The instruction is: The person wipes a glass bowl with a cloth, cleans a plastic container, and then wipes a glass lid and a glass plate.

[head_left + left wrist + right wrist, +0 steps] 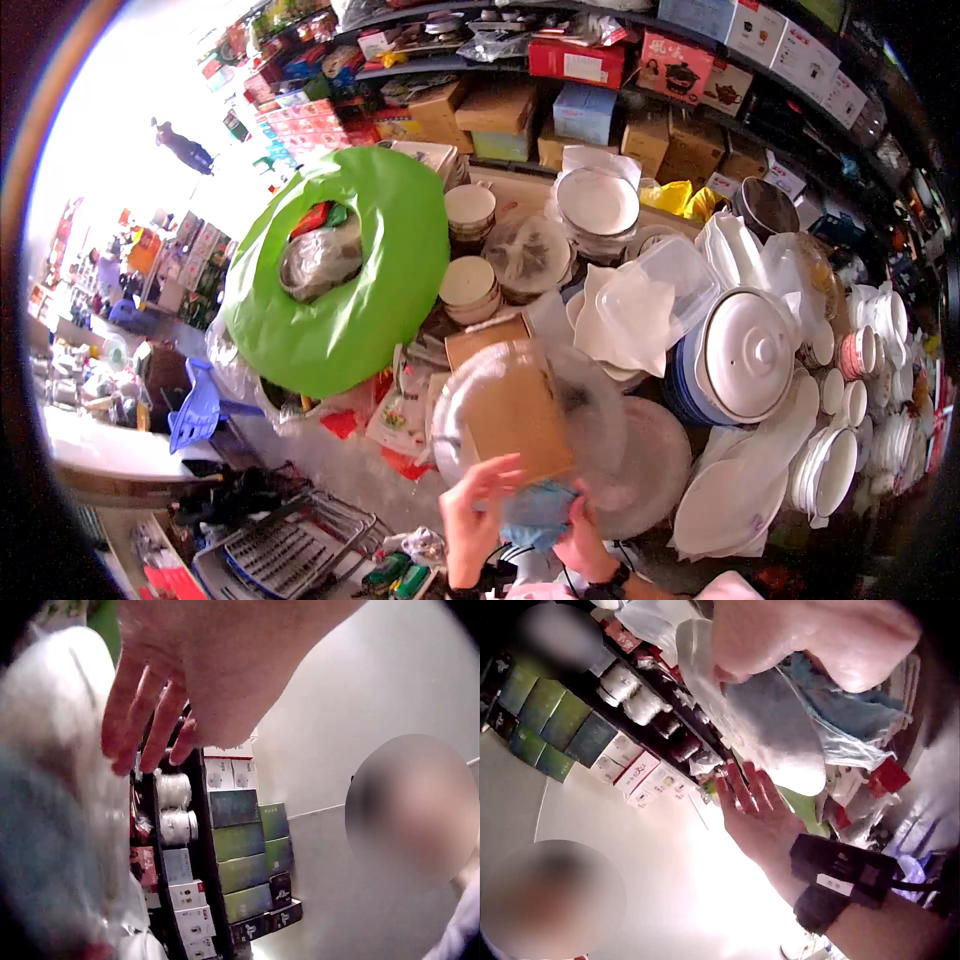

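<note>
In the head view, a crumpled blue bag or cloth point(535, 515) lies between the hands, below a blurred brown cardboard piece point(515, 415). My right hand point(588, 545) grips the blue material at its right edge; the right wrist view shows that hand point(810, 637) bent over the blue material point(847, 712), beside a pale rounded thing point(772, 727). My left hand point(470, 520) is raised at the left, its fingers extended near the cardboard's lower edge. In the left wrist view the left hand point(202, 682) hangs with fingers fairly straight, holding nothing visible.
Plastic-wrapped round items point(640, 470) lie under the cardboard. A lidded white pot point(748, 355), stacked bowls point(470, 285) and oval plates point(735, 500) stand around. A big green sheet point(400, 270) is at left, metal racks point(290, 550) at lower left, boxed shelves point(575, 62) behind.
</note>
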Tool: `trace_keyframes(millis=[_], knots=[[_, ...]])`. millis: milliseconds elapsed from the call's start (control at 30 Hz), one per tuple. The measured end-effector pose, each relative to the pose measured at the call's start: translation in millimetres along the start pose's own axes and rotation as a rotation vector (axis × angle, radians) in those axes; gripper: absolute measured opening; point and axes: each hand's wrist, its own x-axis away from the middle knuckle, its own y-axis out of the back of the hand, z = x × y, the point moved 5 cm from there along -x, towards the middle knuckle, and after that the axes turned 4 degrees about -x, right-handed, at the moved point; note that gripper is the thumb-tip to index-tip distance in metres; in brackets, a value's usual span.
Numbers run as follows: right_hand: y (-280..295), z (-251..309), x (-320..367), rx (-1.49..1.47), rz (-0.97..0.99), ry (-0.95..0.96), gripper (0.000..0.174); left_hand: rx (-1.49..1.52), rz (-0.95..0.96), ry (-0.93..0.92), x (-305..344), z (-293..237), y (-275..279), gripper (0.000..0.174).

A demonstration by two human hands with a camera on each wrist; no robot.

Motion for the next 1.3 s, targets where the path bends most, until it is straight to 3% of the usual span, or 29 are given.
trace_keyframes(millis=[67, 100, 167, 200, 233, 300, 400, 533, 567, 600, 667, 733, 833, 967, 1100, 1167, 1267, 1300], knots=[[-2, 5, 5, 0.059, -0.107, 0.056, 0.046, -0.280, -0.114, -0.122, -29, 3, 41, 0.031], [3, 7, 2, 0.095, -0.126, 0.015, 0.047, -0.269, -0.099, -0.115, -40, 5, 47, 0.031], [11, 11, 17, 0.103, -0.154, 0.020, 0.047, -0.572, -0.174, -0.296, -60, -2, 56, 0.036], [4, 12, 18, 0.111, -0.164, 0.022, 0.048, -0.365, -0.057, -0.222, -74, 8, 61, 0.042], [1, 20, 27, 0.342, -0.142, 0.081, 0.050, -0.301, 0.000, -0.207, -83, 17, 58, 0.043], [-13, 20, 47, 0.260, -0.202, 0.123, 0.048, -0.262, 0.064, -0.219, -95, 16, 57, 0.044], [0, 36, 73, 0.225, -0.222, 0.257, 0.049, -0.494, 0.063, -0.242, -96, -5, 39, 0.056], [-5, 77, 131, 0.208, -0.332, 0.544, 0.054, -0.775, 0.077, -0.179, -98, -25, 0, 0.086], [-4, 97, 142, 0.248, -0.279, 0.647, 0.053, -0.838, 0.083, -0.180, -104, -21, -16, 0.100], [-12, 93, 174, 0.248, -0.310, 0.620, 0.053, -0.872, 0.097, -0.170, -90, -17, -12, 0.100], [4, 138, 189, 0.341, -0.303, 0.805, 0.053, -1.044, -0.019, -0.153, -106, -26, -33, 0.112], [-14, 154, 225, 0.363, -0.224, 0.819, 0.050, -1.060, -0.043, -0.157, -97, -22, -38, 0.118], [15, 180, 250, 0.368, -0.239, 0.913, 0.044, -1.129, -0.013, -0.092, -104, -11, -46, 0.128], [30, 192, 255, 0.331, -0.194, 0.953, 0.044, -1.137, 0.114, -0.145, -122, -12, -52, 0.121], [32, 197, 262, 0.310, -0.163, 0.865, 0.047, -1.166, 0.260, -0.177, -120, 4, -42, 0.116], [44, 202, 268, 0.299, -0.178, 0.856, 0.048, -1.242, 0.451, -0.339, -116, 4, -47, 0.116], [61, 210, 274, 0.340, -0.217, 0.853, 0.049, -1.338, 0.524, -0.377, -103, -2, -51, 0.119], [63, 212, 275, 0.326, -0.243, 0.861, 0.050, -1.329, 0.449, -0.365, -98, -1, -53, 0.121]])
